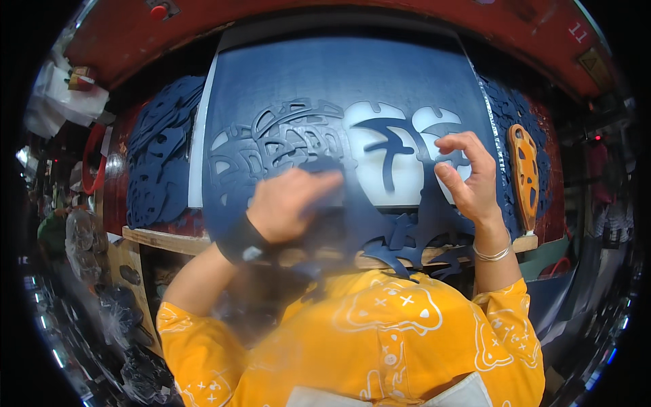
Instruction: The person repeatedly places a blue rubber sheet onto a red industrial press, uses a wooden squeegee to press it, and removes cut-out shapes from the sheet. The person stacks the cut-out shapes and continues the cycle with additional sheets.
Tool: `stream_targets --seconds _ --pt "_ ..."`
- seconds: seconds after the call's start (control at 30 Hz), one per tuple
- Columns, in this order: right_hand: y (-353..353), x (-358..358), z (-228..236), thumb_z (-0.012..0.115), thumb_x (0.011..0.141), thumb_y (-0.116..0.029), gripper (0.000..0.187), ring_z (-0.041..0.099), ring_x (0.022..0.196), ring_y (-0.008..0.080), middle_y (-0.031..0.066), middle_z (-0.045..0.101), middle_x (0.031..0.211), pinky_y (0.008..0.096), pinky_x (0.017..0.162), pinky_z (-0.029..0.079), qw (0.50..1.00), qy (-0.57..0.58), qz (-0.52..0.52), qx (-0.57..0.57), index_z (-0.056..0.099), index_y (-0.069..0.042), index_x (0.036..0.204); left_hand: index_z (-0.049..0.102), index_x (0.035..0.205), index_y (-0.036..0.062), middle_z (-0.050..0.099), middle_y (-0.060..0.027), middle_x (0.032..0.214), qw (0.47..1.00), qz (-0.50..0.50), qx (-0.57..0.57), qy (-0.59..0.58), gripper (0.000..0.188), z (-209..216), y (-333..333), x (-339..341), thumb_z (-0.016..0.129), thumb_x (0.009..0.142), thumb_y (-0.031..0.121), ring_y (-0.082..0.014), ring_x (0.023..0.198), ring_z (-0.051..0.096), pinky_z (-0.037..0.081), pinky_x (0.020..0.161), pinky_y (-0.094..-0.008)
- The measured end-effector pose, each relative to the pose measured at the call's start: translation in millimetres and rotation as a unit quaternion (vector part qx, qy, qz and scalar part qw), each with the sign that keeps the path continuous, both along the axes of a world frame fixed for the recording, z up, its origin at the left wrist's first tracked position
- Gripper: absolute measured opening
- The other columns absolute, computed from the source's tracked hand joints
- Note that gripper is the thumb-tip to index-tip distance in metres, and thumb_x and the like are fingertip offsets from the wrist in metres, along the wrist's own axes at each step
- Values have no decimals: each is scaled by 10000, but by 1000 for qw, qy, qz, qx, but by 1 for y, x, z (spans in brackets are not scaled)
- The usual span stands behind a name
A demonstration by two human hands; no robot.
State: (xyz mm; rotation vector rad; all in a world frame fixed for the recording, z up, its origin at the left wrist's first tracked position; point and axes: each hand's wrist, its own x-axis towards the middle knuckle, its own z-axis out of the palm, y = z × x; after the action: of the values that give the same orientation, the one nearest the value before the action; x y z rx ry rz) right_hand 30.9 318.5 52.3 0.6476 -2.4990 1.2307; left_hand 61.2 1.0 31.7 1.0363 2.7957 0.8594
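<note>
A dark blue sheet lies on a white board, with curved shapes cut out of its near part. My left hand, with a black band at the wrist, is over the left part of the sheet. Motion smears its fingers, and a dark blurred piece lies by them; whether they hold it cannot be told. My right hand hovers above the right cut-out, open, thumb and forefinger apart with nothing between them. Between my hands a branching dark blue strip crosses the white opening. Loose cut pieces overlap on the sheet's left part.
Dark blue cut pieces are heaped at the left. An orange cutting die stands at the right. Dark blue scraps hang over the wooden front edge. A red machine beam with a red button spans the back.
</note>
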Motion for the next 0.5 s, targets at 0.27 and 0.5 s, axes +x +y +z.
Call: stream_targets --seconds 0.27,0.5 --pt "-121 -9 16 665 827 -318 320 675 719 302 161 686 787 365 678 521 955 -231 167 83 670 -3 884 533 1246 -30 690 -110 961 789 221 517 -247 349 17 -17 -42 529 955 163 -152 877 636 520 823 -282" --pt "-146 -25 0 574 886 -297 286 640 774 381 187 666 815 419 684 504 956 -226 176 57 657 -25 914 500 1309 -14 671 -93 960 860 144 455 -181 423 11 5 -35 520 976 246 -131 825 633 546 670 -243"
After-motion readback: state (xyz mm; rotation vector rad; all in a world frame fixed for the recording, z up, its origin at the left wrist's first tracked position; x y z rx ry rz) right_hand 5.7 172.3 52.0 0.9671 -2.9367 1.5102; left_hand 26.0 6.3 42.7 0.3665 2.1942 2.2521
